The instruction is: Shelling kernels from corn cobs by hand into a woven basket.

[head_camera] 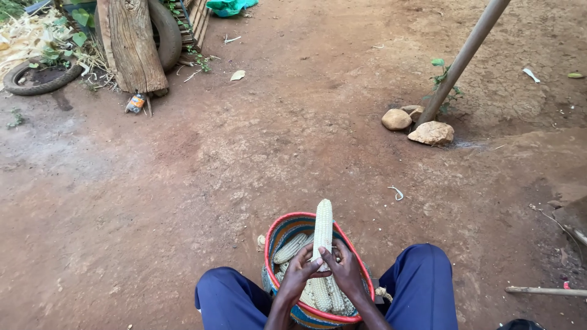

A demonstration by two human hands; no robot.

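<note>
A white maize cob stands near upright, tip pointing away from the person, its lower end gripped by both hands over a woven basket. Left hand wraps the cob's base from the left, fingers curled round it; right hand clasps it from the right, thumb pressed across the front — both hands closed on the cob, touching each other at the thumbs.

Directly under the hands, the basket has a red rim w/ blue and yellow bands and holds more maize cobs, lying side by side, some hidden beneath the wrists. It sits between the person's knees, in blue trousers, left and right of the hands.

Beyond the hands: bare reddish dirt ground. Ahead and to the right, well apart, two stones lie at the foot of a leaning pole. Far ahead on the left — a thick wooden plank propped against a tyre, w/ another old tyre flat on the ground further left. A thin stick lies on the ground to the right of the right knee.
</note>
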